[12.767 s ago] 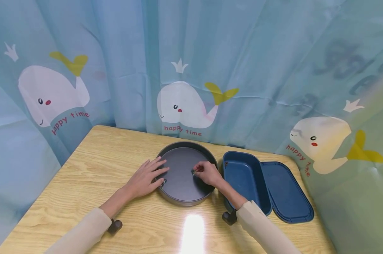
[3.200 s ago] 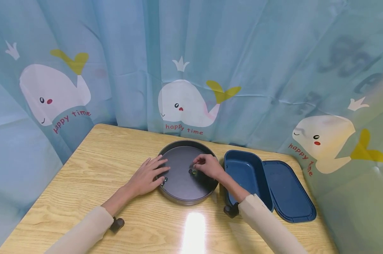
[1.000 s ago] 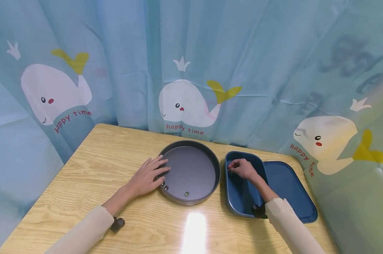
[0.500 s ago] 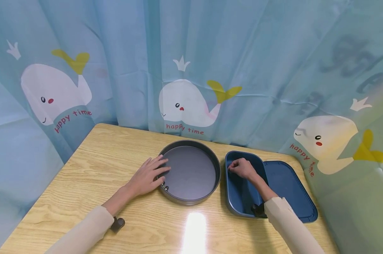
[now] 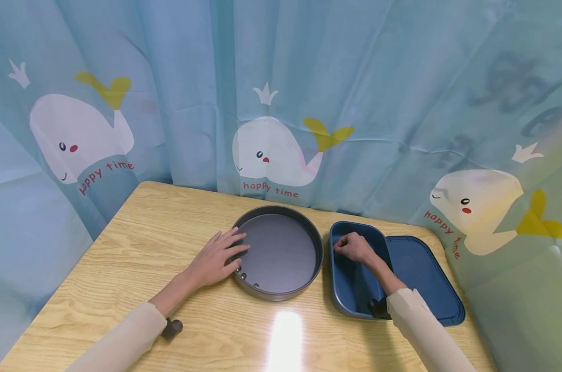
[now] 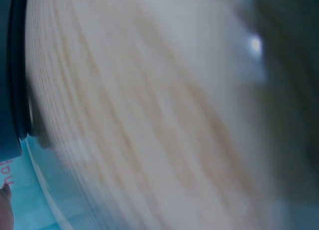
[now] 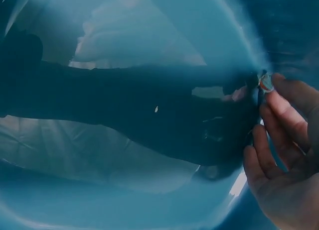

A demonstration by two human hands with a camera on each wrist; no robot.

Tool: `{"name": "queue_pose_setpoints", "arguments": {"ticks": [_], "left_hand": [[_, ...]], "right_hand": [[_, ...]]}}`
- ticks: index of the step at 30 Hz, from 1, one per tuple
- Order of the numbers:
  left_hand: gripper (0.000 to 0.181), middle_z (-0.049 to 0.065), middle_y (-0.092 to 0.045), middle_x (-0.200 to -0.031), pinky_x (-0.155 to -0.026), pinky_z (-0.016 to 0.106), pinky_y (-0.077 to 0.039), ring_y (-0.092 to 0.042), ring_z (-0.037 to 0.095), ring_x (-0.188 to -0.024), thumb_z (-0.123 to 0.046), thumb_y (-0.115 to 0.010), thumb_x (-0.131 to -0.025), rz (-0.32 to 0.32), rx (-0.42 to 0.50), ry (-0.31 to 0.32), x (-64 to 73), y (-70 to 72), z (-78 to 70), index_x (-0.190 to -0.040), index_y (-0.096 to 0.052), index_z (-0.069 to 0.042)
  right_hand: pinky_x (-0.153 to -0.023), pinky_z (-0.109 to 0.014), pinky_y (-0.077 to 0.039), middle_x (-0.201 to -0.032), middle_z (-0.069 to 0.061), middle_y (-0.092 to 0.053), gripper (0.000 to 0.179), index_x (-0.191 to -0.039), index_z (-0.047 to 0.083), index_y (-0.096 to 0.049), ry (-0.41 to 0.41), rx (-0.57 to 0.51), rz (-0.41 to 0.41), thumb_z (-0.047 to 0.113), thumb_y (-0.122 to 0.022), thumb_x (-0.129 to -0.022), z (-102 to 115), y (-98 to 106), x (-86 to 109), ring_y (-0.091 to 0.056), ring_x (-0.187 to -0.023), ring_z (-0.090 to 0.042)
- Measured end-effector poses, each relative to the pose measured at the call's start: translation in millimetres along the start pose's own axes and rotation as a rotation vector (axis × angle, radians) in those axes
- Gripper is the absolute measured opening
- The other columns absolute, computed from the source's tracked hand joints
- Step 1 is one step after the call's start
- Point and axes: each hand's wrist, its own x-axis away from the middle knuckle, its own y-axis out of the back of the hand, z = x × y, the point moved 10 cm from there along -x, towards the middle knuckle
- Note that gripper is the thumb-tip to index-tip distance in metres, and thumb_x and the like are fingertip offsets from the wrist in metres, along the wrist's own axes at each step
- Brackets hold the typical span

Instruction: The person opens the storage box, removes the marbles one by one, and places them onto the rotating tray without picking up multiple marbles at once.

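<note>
My left hand [image 5: 212, 260] lies with spread, straight fingers over the left rim of a round dark grey pan [image 5: 281, 248]. By its thumb, along the pan's near-left wall, sit a few small glass marbles [image 5: 243, 276]; another marble [image 5: 256, 285] lies slightly to their right. My right hand [image 5: 357, 247] reaches down inside a blue rectangular box [image 5: 350, 299], near its left wall. In the right wrist view its fingertips [image 7: 281, 88] pinch a clear marble with a red-orange streak [image 7: 266, 83] close to the box's inner edge. The left wrist view is mostly blurred tabletop.
A flat blue lid [image 5: 425, 279] lies on the wooden table [image 5: 178, 217], partly behind the box at the right. The box stands just right of the pan. A light blue curtain with whale prints [image 5: 281, 77] hangs around the table's far side.
My right hand has gone from the pan into the box, where it stays over the last second. A loose marble has rolled left along the pan's near side. My left hand keeps its place.
</note>
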Motion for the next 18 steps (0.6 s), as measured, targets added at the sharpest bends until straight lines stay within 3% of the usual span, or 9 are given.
{"name": "queue_pose_setpoints", "arguments": {"ticks": [12, 18], "left_hand": [[0.038, 0.010, -0.050, -0.148, -0.116, 0.060, -0.019, -0.028, 0.030, -0.146, -0.022, -0.063, -0.096, 0.009, 0.000, 0.005, 0.1, 1.2, -0.8, -0.132, -0.067, -0.012], [0.038, 0.010, -0.049, -0.148, -0.116, 0.060, -0.019, -0.028, 0.030, -0.146, -0.023, -0.063, -0.096, 0.017, -0.011, 0.004, 0.1, 0.3, -0.7, -0.132, -0.067, -0.012]], "right_hand": [[-0.060, -0.031, -0.047, -0.081, -0.003, -0.070, 0.013, -0.083, 0.004, -0.076, -0.041, -0.010, -0.037, 0.010, -0.067, -0.090, 4, 12, 2.6, -0.057, -0.067, -0.015], [-0.060, -0.029, -0.053, -0.077, -0.002, -0.065, 0.006, -0.086, 0.003, -0.071, -0.071, -0.078, 0.054, 0.007, -0.068, -0.090, 0, -2, 2.9, -0.059, -0.066, -0.015]]}}
